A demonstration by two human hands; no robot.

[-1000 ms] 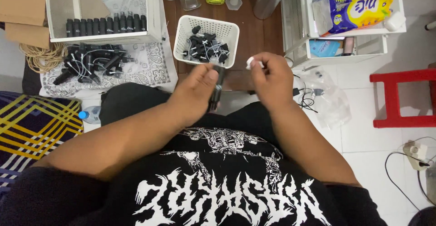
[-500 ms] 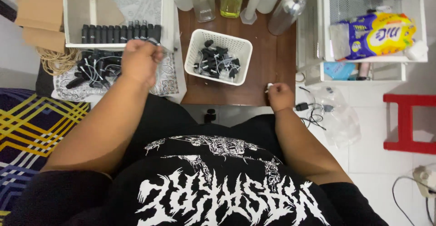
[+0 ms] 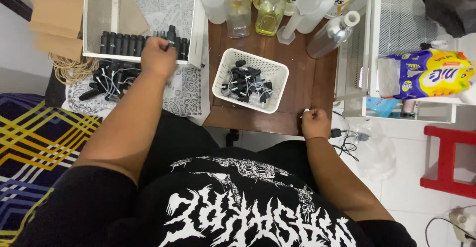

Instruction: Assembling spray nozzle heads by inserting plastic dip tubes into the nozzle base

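Note:
My left hand (image 3: 157, 56) reaches forward to the front wall of a white box (image 3: 193, 29). Its fingers are closed on a small black bottle (image 3: 171, 31) at the right end of a row of black bottles (image 3: 121, 43) standing inside. My right hand (image 3: 315, 123) rests as a fist at the near edge of the brown wooden table (image 3: 307, 73), pinching a small white piece (image 3: 306, 110). Between the hands stands a white slotted basket (image 3: 283, 72) holding several black pump caps with white tubes (image 3: 245, 84).
More black pieces (image 3: 111, 78) lie heaped on a patterned cloth (image 3: 186, 95) below the box. Clear and yellow-filled bottles (image 3: 270, 9) stand at the table's back. A white rack (image 3: 369, 53) with a tissue pack (image 3: 429, 73) is to the right, beside a red stool (image 3: 448, 162).
My left hand carried the black bottle from in front of my chest out to the row in the white box. My right hand dropped to the table's near edge.

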